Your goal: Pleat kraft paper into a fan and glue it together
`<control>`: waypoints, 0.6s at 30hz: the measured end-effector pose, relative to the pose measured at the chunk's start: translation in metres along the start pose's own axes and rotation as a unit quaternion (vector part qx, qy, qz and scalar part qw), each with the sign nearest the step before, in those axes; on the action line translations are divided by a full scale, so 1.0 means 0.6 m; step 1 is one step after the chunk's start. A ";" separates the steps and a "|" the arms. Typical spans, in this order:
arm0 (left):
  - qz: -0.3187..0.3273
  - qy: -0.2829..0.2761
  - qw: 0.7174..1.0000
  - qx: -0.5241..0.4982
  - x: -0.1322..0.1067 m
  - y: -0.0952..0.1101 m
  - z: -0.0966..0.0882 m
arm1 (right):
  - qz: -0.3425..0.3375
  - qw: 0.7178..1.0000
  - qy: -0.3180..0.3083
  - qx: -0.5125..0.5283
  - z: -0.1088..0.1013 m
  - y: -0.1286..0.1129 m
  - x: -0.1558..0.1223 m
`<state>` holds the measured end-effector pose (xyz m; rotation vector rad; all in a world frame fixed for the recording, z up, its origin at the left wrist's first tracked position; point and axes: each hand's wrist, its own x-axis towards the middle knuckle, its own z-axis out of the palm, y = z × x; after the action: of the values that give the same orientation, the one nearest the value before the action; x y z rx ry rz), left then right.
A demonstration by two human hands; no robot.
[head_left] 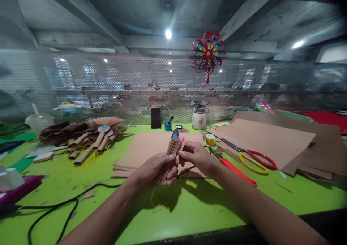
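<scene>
Above the glossy green bench [271,198], the left hand [153,171] curls its fingers around a pleated brown paper bundle [172,148]. The right hand [196,154] pinches the bundle's upper end from three o'clock. Beyond lie flat kraft sheets [143,147], with red-handled scissors [252,158] at two o'clock.

Two hands hold a pleated brown paper bundle above a green counter.

At frame centre the left hand [154,171] grips the lower end of the folded paper bundle [170,158] while the right hand [196,154] pinches its upper part. Under them lies a stack of brown sheets [141,147] on the counter [189,209]. Red-and-yellow scissors [251,158] lie right of centre, finished paper fans [92,134] at left, and a paper pinwheel [207,53] hangs in the upper middle.
</scene>
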<state>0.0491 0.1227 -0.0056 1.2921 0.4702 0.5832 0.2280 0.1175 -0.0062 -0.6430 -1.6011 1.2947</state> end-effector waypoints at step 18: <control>-0.083 -0.019 0.995 0.059 0.007 -0.010 0.003 | 0.008 0.999 0.029 -0.015 0.003 -0.010 -0.003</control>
<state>0.0540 0.1229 -0.0112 1.3589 0.5806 0.3966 0.2283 0.1135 -0.0015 -0.7067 -1.5743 1.2547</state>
